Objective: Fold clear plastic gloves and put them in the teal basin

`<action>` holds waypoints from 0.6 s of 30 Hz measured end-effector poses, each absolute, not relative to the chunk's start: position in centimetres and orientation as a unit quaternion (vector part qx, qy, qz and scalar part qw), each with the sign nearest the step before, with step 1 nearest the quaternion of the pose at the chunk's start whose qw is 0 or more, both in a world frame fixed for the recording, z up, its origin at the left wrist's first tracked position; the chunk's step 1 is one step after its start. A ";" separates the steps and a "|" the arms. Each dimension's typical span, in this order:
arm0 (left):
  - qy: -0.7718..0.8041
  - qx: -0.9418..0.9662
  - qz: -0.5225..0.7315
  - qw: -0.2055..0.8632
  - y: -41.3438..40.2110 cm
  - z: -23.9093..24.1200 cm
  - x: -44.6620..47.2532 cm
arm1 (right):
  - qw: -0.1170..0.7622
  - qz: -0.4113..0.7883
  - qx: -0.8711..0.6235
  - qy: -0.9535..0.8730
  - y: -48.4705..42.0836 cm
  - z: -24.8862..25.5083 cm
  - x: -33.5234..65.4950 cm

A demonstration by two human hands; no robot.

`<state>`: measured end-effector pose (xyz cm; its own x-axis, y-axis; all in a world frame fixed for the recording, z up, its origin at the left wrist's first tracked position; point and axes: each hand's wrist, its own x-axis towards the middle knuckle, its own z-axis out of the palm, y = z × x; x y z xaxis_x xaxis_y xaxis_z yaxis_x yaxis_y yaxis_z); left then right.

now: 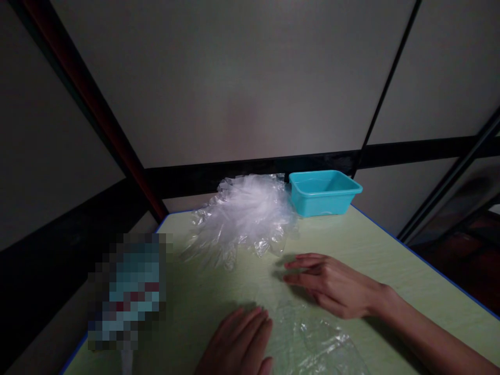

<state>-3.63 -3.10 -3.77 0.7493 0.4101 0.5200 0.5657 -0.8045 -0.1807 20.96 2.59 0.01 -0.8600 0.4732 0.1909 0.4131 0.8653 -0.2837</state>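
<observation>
A thin, clear plastic piece (320,344), crinkled and shiny, lies flat on the table in front of me; its exact shape is hard to make out. Beside its left edge, my left hand (240,344) rests palm down with fingers stretched out side by side. At the plastic's far right edge is my right hand (332,286), palm down and fingers apart, with nothing visible in its grasp. Beyond both hands sits a loose heap of clear plastic gloves (250,208), their thin finger shapes fanning outward.
A turquoise plastic basin (324,195) stands at the table's back right, touching or nearly touching the heap. On the left is a pixelated, blue-green object (135,286). The pale green table (187,307) has a blue edge, and light panels (250,94) rise behind it.
</observation>
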 end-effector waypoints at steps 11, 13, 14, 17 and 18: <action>-0.341 -0.898 -0.215 0.172 -3.2 -4.8 -5.3 | 0.128 0.164 -0.229 -0.951 2.8 -0.8 20.5; -0.357 -0.892 -0.214 0.178 -3.2 -5.0 -5.6 | 0.123 0.175 -0.234 -0.948 2.8 -0.8 20.5; -0.361 -0.889 -0.216 0.183 -3.1 -5.1 -5.8 | 0.124 0.182 -0.237 -0.946 2.9 -0.8 20.5; -0.370 -0.884 -0.213 0.189 -3.2 -5.3 -6.1 | 0.136 0.195 -0.248 -0.939 2.9 -0.8 20.6; -0.370 -0.885 -0.210 0.186 -3.3 -5.3 -6.1 | 0.140 0.197 -0.249 -0.938 2.9 -0.7 20.6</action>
